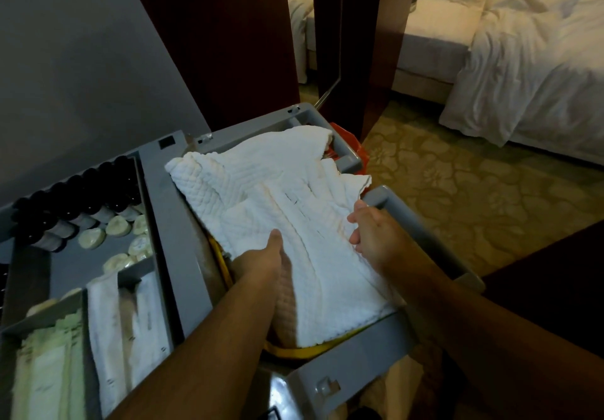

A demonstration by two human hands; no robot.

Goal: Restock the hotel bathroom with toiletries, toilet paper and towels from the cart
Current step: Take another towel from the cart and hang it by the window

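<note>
Both the left hand (261, 258) and right hand (372, 240) clamp opposite edges of the towel (271, 187) lying on the cart (173, 210), set apart, probably to lift it without bunching.

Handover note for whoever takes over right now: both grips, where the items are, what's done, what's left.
Left grip: holds the white towel at its near-left edge, thumb on top.
Right grip: pinches the towel's right edge.
The towel lies rumpled over the cart bin. Dark bottles, round soaps and packets sit in the left tray.
Done: towel grasped.
Left: take the towel and toiletries to the bathroom. No toilet paper is in view.
</note>
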